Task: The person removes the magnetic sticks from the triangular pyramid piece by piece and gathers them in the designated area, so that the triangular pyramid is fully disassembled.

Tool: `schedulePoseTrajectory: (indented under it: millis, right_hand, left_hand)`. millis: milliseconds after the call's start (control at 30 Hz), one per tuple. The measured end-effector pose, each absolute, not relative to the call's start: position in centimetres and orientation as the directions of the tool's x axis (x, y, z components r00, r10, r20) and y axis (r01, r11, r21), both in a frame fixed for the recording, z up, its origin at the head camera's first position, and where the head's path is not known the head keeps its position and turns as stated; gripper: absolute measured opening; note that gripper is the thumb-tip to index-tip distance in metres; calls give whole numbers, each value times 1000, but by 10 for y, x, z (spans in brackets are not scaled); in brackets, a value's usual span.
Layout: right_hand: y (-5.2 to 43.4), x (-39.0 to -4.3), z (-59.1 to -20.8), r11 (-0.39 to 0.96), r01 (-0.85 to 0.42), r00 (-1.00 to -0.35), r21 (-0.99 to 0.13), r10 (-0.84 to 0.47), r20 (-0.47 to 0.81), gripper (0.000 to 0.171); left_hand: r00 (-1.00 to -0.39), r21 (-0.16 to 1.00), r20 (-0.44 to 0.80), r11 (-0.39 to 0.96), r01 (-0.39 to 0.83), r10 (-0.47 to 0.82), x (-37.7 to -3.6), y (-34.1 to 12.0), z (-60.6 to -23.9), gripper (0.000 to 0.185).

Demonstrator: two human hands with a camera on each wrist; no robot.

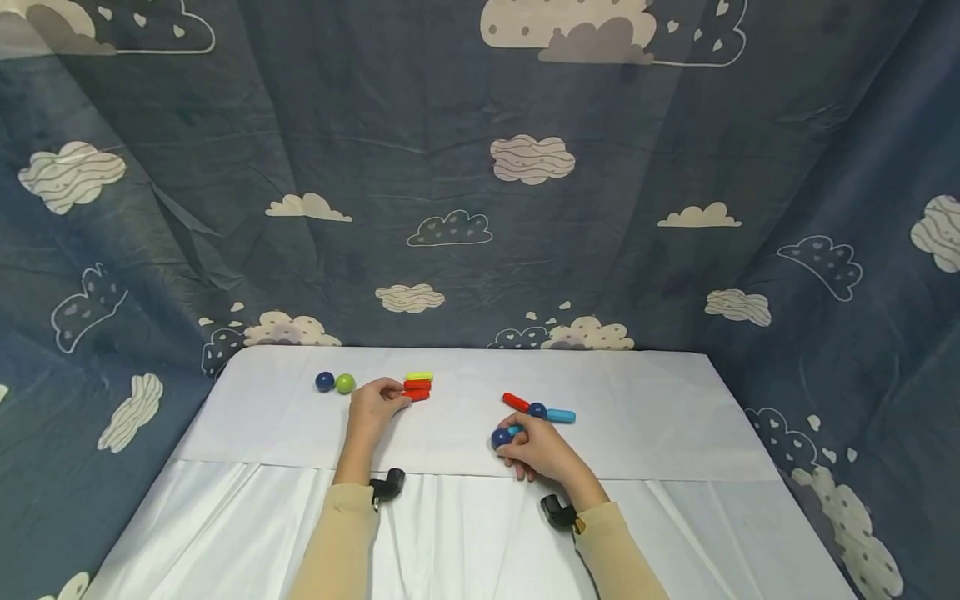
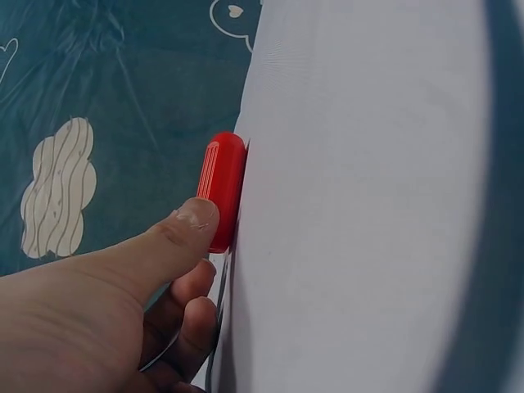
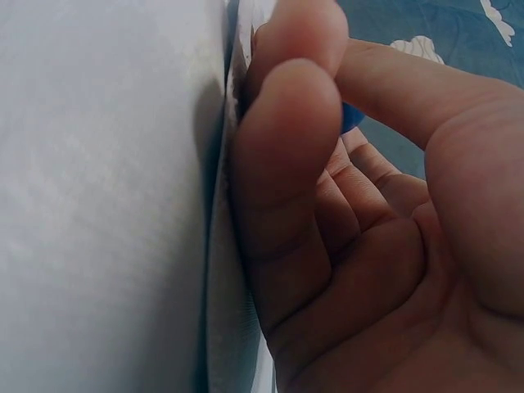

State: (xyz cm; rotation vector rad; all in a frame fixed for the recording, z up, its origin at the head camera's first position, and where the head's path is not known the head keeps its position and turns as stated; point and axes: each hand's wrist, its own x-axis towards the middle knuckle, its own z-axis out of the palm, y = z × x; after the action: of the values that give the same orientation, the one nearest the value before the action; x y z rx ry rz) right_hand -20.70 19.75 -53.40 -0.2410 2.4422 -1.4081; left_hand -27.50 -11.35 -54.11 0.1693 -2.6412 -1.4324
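White-covered table (image 1: pixel 660 433), the left hand (image 1: pixel 374 407) and right hand (image 1: pixel 542 450) each gripping something on it.
The left pinches the end of the nearest red stick (image 1: pixel 417 395), marked with pale lines; the right closes round a light-blue stick (image 1: pixel 514 430) and dark-blue ball (image 1: pixel 500 438), mostly finger-covered in the right wrist view, where just a blue sliver shows.

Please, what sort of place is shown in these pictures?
Probably a makeshift filming corner: dark blue fabric printed with pale clouds hangs behind a table covered in white cloth, with a small black wrist camera in view.
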Motion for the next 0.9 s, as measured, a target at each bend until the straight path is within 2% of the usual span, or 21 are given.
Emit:
schedulePoseTrajectory:
  millis: [433,733,900]
  right_hand:
    - [197,-207,-533,513,2,-937,-858,-299,-181,39]
    - [215,-213,-533,547,-27,-917,-837,-346,-196,52]
    - [216,-212,-534,578,3,-932,-816,-293,-211,44]
  left_hand:
    - [-978,865,86,502,-21,-189,-263,-108,-536,22]
    - [-987,871,125,487,61,-101,-246,-91,-530,19]
    - [-991,875,135,472,108,-25,-238,-82,-532,20]
